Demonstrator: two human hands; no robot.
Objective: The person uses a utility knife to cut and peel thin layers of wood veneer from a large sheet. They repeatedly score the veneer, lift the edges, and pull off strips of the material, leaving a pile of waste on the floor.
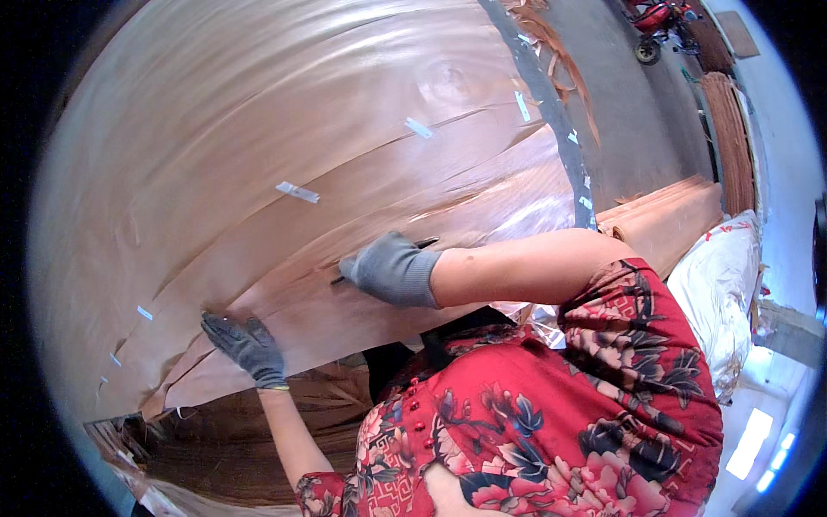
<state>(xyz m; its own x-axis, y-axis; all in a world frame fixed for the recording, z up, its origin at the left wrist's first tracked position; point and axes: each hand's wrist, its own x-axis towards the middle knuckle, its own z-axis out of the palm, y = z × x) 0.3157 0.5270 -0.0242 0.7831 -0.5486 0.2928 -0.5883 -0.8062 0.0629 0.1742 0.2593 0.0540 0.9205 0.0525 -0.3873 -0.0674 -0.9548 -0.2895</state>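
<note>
A broad sheet of thin wood veneer (pixel 362 194) lies before me, with overlapping seams and pieces of white tape (pixel 298 192) across some of them. My left hand (pixel 245 349), in a grey work glove, rests flat on the veneer near its lower left edge, fingers extended, with nothing seen in it. My right hand (pixel 391 268), also gloved, is closed around a slim dark tool (pixel 428 243) over the strip of veneer closest to me. One end of the tool shows at the fingertips and the other behind the hand; its kind is unclear.
Along the sheet's right side runs a dark edge (pixel 568 148) with tape bits. Beyond it lie veneer scraps (pixel 562 58), a veneer stack (pixel 672 216) and a white bag (pixel 720 278). A red motorbike (pixel 656 19) stands at the upper right. Brown sheets (pixel 239 446) lie below the near edge.
</note>
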